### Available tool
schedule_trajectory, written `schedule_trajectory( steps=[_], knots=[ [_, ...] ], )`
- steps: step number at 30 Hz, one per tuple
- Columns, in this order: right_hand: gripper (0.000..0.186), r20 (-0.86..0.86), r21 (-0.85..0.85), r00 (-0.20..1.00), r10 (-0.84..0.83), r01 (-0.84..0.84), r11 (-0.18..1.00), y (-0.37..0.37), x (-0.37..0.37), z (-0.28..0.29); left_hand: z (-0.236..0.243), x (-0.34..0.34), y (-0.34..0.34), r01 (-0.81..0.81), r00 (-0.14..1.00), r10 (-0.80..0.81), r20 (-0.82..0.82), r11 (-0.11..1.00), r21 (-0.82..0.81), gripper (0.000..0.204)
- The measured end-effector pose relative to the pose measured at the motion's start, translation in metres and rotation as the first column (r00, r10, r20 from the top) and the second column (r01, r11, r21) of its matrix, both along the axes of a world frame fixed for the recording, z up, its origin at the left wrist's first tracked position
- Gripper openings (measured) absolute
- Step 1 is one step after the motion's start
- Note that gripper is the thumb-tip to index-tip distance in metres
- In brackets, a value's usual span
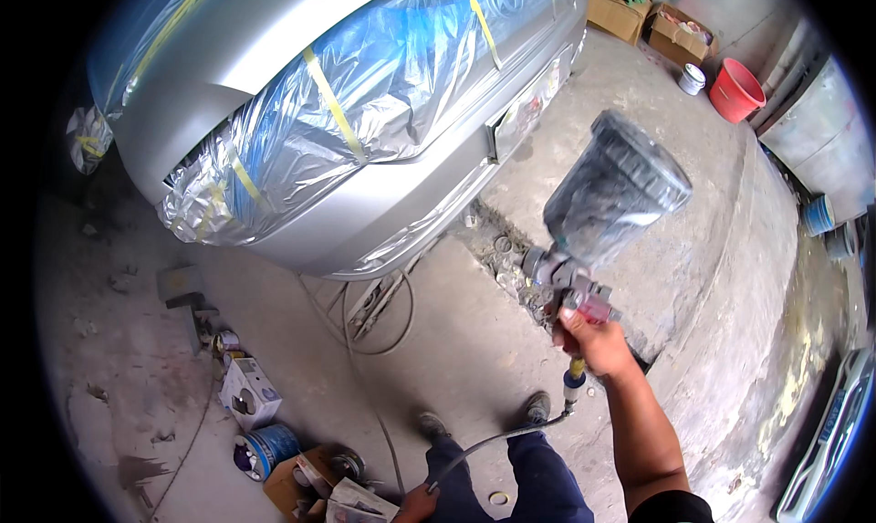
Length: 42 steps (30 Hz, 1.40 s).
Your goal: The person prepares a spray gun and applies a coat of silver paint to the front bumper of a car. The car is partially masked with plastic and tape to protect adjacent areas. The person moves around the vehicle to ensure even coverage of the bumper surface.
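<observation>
My right hand (598, 340) is wrapped round the handle of a paint spray gun (570, 281), held up in front of me. A large grey, paint-stained cup (616, 190) sits on top of the gun. From the handle's base a thin air hose (497, 439) curves down to my left hand (418, 505), closed on it at the lower edge of the view. Left of the gun and apart from it stands a silver car (356, 217), partly covered with plastic masking film (374, 112) and yellow tape (333, 103).
Hose loops lie under the car. At lower left are a white box (249, 392), a blue bucket (267, 450) and an open carton (306, 477). A red bucket (737, 91), a white can (692, 79) and cardboard boxes (619, 10) stand at far right. A car bumper (826, 436) lies at right.
</observation>
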State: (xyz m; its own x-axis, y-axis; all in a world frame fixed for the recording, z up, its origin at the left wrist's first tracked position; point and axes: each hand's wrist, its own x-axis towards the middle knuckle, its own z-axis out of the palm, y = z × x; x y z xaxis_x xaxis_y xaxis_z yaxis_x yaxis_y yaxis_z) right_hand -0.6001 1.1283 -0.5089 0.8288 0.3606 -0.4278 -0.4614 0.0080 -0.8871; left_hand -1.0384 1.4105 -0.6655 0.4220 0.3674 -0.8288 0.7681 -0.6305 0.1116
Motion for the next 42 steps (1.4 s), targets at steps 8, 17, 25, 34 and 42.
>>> schedule_trajectory(
  steps=[8, 17, 25, 34, 42],
  knots=[
    [0.039, 0.294, -0.102, 0.832, -0.47, 0.516, 0.85, -0.095, 0.126, 0.036, 0.013, 0.099, -0.064, -0.146, 0.946, 0.165, 0.28, 0.985, -0.087, 0.036],
    [0.039, 0.131, -0.045, 0.991, 0.034, -0.028, 0.999, -0.061, 0.109, 0.043, 0.001, 0.11, -0.039, -0.071, 0.986, 0.069, 0.149, 0.997, 0.006, 0.034],
    [0.038, 0.233, -0.2, 0.924, -0.304, 0.351, 0.915, -0.097, 0.236, 0.053, -0.009, 0.196, -0.038, 0.074, 0.993, -0.049, 0.107, 0.967, -0.246, 0.043],
    [0.035, 0.504, -0.107, 0.595, -0.627, 0.763, 0.638, -0.144, 0.373, 0.06, -0.049, 0.273, -0.013, 0.15, 0.988, -0.122, 0.093, 0.889, -0.432, 0.053],
    [0.035, 0.195, -0.322, 0.948, -0.252, 0.305, 0.896, -0.107, 0.221, 0.005, -0.029, 0.252, -0.02, 0.11, 0.985, -0.138, -0.107, 0.966, -0.235, 0.063]
  ],
)
